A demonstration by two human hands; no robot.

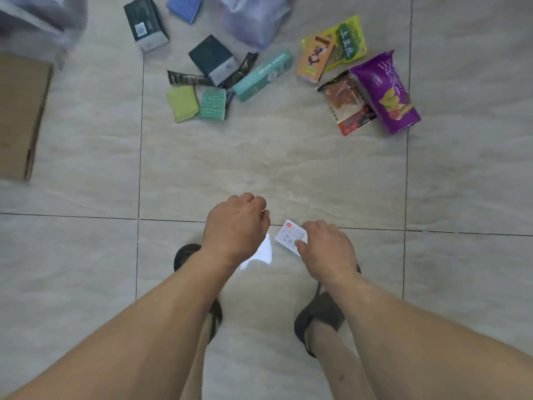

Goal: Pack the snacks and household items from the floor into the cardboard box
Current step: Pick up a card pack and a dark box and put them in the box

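Observation:
I stand over a tiled floor with both arms stretched forward. My left hand (236, 226) is closed on a thin white sheet (264, 252) that hangs below it. My right hand (326, 249) pinches a small white packet with red print (288, 235). Farther ahead lie the items: a purple snack bag (386, 90), a red-edged snack pack (346, 105), an orange pouch (314, 59), a yellow-green pouch (349, 41), a teal tube box (262, 75), two dark boxes (212, 57) (145, 23), and two sponges (183, 102) (212, 103). The cardboard box (20, 116) sits at the left edge.
A translucent plastic bag (253, 18) and a blue pack (184, 5) lie at the top. A grey container (34, 21) is at the top left. My feet in dark sandals (317, 316) stand below my hands. Bare tiles spread between me and the items.

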